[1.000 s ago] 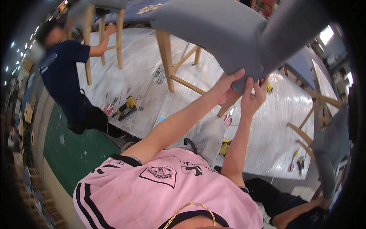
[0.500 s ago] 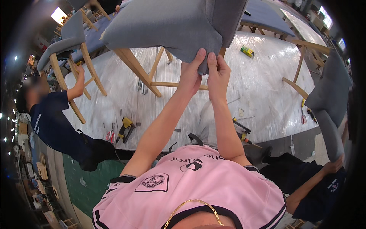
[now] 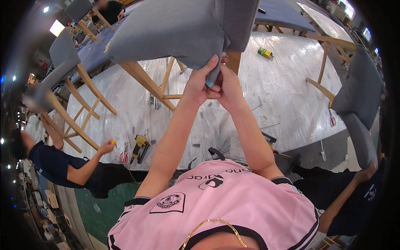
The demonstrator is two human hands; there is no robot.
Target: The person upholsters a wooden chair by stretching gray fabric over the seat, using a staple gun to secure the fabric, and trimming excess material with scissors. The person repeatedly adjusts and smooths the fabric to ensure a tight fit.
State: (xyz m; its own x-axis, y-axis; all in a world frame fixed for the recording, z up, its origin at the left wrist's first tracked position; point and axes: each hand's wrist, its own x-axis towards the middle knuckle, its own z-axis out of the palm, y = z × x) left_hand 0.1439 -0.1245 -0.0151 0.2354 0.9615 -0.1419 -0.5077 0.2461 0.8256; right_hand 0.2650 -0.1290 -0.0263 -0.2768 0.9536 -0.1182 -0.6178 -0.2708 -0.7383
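Between left hand and right hand, both pinching it, the grey fabric flap wants steady, even tension.

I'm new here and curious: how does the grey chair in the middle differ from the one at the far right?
The middle chair stands with its legs pointing down, while the right chair is tipped, its legs pointing left. The person's left hand and right hand are at a fabric corner of the middle chair; a co-worker's hand touches the right chair. Both have grey covers and light wooden legs.
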